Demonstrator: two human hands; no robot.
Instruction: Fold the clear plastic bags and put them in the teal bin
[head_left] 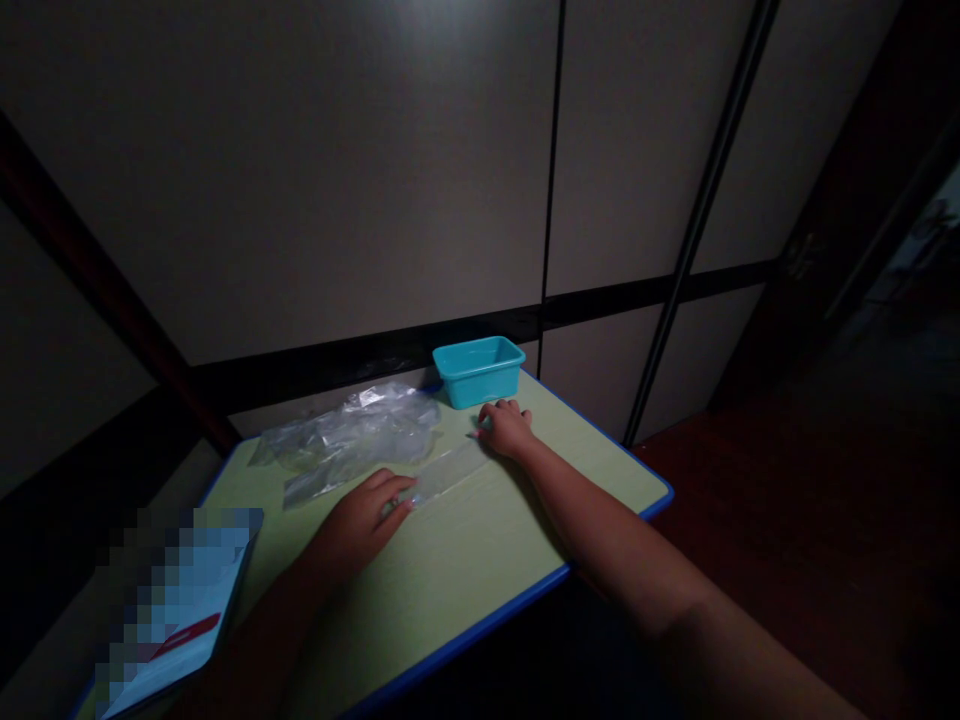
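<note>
A narrow clear plastic sleeve lies slantwise on the table between my two hands. My left hand has its thumb and fingers closed on the near left end of the sleeve. At the far right end rests my right hand, its fingers curled. A small pointed tip shows beside those fingers, too dim to name. Just behind my right hand stands a turquoise plastic basket. Beyond my left hand spreads a crumpled heap of clear plastic bags.
The pale green table has a blue edge and stands against wardrobe panels. A tablet-like device, partly blurred out, lies at the left front. Dark reddish floor shows on the right.
</note>
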